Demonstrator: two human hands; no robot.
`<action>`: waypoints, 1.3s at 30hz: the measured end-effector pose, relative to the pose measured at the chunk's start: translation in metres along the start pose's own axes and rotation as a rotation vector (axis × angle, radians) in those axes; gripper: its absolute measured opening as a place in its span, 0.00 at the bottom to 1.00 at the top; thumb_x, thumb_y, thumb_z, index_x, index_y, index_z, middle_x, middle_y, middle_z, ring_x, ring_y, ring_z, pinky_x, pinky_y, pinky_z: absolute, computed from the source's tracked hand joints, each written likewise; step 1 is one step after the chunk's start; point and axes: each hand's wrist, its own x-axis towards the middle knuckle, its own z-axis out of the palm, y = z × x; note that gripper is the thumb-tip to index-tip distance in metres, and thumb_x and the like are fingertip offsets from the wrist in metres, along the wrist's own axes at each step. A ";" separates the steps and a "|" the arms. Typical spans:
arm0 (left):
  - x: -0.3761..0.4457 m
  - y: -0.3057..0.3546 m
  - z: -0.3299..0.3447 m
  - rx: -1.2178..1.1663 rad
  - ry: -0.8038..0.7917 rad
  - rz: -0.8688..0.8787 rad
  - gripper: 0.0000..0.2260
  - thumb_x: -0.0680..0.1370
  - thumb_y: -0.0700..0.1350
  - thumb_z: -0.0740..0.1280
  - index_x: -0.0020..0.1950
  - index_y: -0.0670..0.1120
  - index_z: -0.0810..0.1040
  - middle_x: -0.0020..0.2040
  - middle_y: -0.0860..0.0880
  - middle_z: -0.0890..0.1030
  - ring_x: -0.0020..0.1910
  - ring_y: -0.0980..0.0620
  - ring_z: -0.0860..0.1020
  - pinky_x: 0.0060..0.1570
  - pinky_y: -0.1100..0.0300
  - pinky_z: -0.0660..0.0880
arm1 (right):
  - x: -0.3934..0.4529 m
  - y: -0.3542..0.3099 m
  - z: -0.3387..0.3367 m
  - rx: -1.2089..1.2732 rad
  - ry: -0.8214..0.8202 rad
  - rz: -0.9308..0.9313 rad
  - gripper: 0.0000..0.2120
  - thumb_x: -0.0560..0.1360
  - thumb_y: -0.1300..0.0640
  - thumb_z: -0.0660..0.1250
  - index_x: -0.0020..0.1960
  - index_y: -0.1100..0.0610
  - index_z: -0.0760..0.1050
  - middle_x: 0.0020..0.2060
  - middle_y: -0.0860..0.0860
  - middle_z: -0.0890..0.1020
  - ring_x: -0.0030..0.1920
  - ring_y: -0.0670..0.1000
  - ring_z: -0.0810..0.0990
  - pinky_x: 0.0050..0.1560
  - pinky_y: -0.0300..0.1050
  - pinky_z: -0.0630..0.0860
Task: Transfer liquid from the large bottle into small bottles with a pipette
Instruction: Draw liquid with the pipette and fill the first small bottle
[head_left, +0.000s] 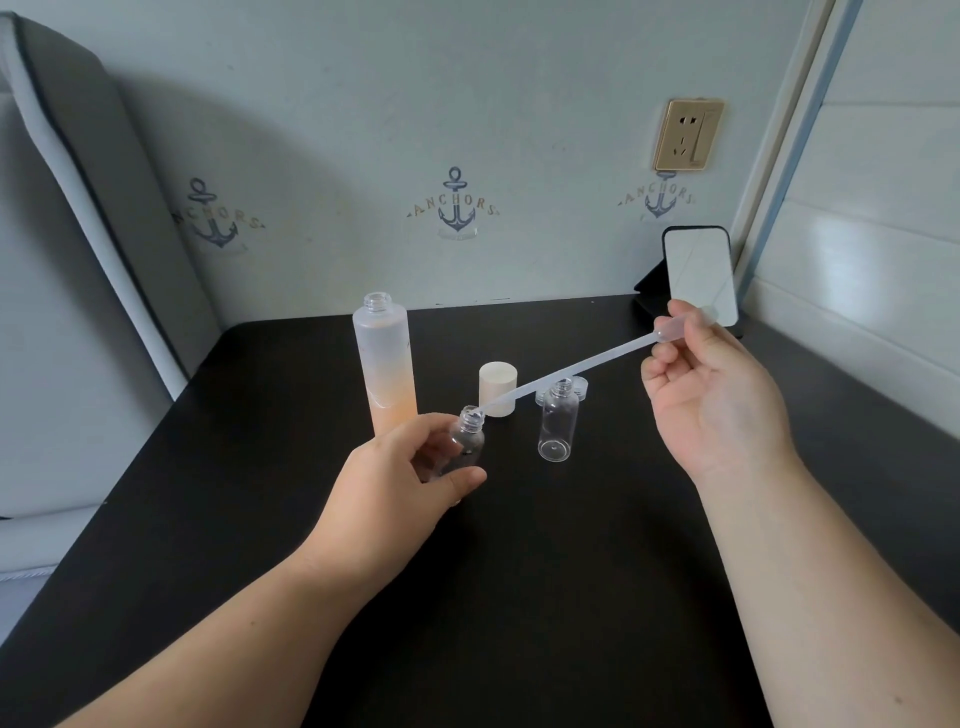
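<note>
My left hand (400, 483) holds a small clear bottle (465, 441), lifted and tilted a little above the dark table. My right hand (711, 395) pinches the bulb of a long translucent pipette (571, 369), whose tip rests at the mouth of that bottle. The large frosted bottle (387, 364) stands uncapped behind my left hand, with peach liquid in its lower part. A second small clear bottle (557, 418) stands upright and open between my hands.
A pale cylindrical cap (497, 387) stands behind the small bottles, with small clear caps (581, 387) beside it. A phone (700, 273) leans on a stand at the back right. The black table (519, 597) meets walls behind and right, and a padded cushion at left.
</note>
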 end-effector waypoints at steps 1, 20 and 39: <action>0.000 0.000 0.000 -0.008 -0.007 -0.019 0.16 0.71 0.55 0.79 0.49 0.70 0.75 0.51 0.73 0.76 0.50 0.68 0.77 0.45 0.79 0.69 | 0.000 0.000 0.000 0.006 -0.003 0.003 0.11 0.79 0.61 0.67 0.41 0.59 0.86 0.50 0.53 0.83 0.36 0.46 0.79 0.41 0.39 0.76; 0.032 0.004 -0.023 -0.410 0.416 -0.330 0.29 0.76 0.43 0.73 0.73 0.55 0.66 0.64 0.55 0.75 0.63 0.55 0.75 0.59 0.56 0.74 | -0.001 0.008 0.000 0.050 0.016 0.065 0.08 0.80 0.59 0.68 0.53 0.63 0.81 0.41 0.52 0.84 0.36 0.46 0.79 0.41 0.39 0.78; 0.035 -0.014 -0.010 -0.183 0.186 -0.200 0.18 0.77 0.55 0.72 0.48 0.79 0.68 0.49 0.71 0.77 0.47 0.71 0.77 0.39 0.62 0.73 | -0.011 0.006 0.022 0.023 -0.033 -0.033 0.12 0.75 0.56 0.69 0.55 0.60 0.79 0.46 0.50 0.86 0.44 0.46 0.84 0.48 0.39 0.79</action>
